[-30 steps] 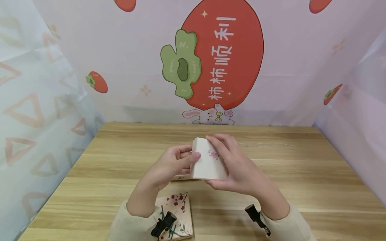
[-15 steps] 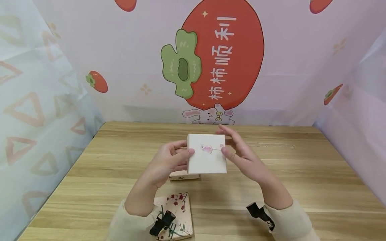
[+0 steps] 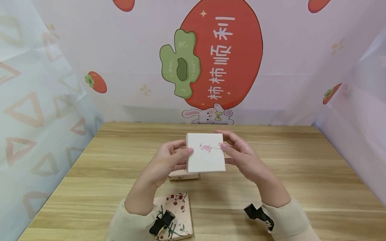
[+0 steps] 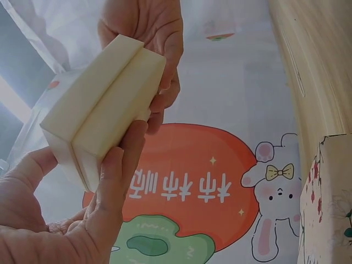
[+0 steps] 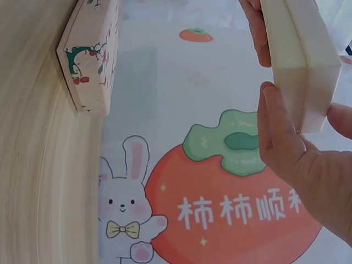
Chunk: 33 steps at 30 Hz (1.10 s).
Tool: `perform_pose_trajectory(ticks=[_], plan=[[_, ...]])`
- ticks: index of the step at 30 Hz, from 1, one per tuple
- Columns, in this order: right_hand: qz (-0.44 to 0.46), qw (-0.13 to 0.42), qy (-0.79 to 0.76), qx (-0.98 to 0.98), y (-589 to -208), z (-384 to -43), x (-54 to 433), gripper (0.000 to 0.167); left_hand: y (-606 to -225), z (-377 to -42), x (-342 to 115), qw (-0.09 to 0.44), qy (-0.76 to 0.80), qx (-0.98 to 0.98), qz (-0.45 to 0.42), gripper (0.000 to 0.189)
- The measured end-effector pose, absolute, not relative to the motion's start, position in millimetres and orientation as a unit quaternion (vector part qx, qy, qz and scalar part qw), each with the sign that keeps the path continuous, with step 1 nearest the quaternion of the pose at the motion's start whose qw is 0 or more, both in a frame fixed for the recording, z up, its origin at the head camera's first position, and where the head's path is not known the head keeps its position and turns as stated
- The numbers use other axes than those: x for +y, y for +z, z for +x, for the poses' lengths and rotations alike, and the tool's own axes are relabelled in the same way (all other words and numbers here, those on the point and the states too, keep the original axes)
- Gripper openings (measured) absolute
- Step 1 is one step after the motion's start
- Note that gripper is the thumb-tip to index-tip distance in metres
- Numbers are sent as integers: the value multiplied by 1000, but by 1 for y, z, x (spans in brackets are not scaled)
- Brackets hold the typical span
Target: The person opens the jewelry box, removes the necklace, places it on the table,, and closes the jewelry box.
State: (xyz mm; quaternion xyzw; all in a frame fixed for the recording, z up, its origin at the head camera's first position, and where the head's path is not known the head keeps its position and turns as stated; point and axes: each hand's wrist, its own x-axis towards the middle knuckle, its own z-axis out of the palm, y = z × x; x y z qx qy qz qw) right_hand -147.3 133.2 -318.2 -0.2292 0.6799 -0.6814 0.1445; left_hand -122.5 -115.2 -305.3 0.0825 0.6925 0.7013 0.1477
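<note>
A small white square box (image 3: 206,159) with a pink flower print is held up above the table, its printed face toward the head camera. My left hand (image 3: 172,160) pinches its left side, thumb in front and fingers behind. The right hand (image 3: 245,157) holds the opposite side the same way, its thumb near the small red seal mark. In the left wrist view, a seam runs round the box's side (image 4: 113,107) between lid and base. That seam also shows on the box (image 5: 305,71) in the right wrist view.
Behind and below the white box stands a pale floral box (image 3: 184,175), partly covered. Another flat floral piece (image 3: 182,214) with red blossoms lies near the left forearm. A thin pale chain (image 3: 271,145) is stretched along the back right of the wooden table (image 3: 301,187).
The white box has turned from a tilt to face the head camera. My right hand has shifted from over its top to its right side, and its raised fingers have come down behind it.
</note>
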Motion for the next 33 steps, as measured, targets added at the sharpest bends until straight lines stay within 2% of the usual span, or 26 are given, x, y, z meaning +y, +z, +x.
perform_pose_trajectory(ticks=[10, 15, 19, 27, 33], plan=[[-188, 119, -706, 672, -312, -141, 130, 50, -302, -122, -113, 145, 708, 686, 83, 49], [-136, 126, -743, 643, -311, -135, 130, 59, -303, -120, -112, 154, 704, 689, 78, 50], [-91, 128, -754, 638, -315, -135, 133, 56, -302, -126, -110, 172, 692, 695, 92, 50], [-33, 108, -757, 643, -311, -165, 139, 49, -294, -166, -101, 226, 672, 698, 101, 48], [-4, 100, -770, 630, -307, -201, 147, 52, -287, -209, -83, 229, 649, 725, 42, 44]])
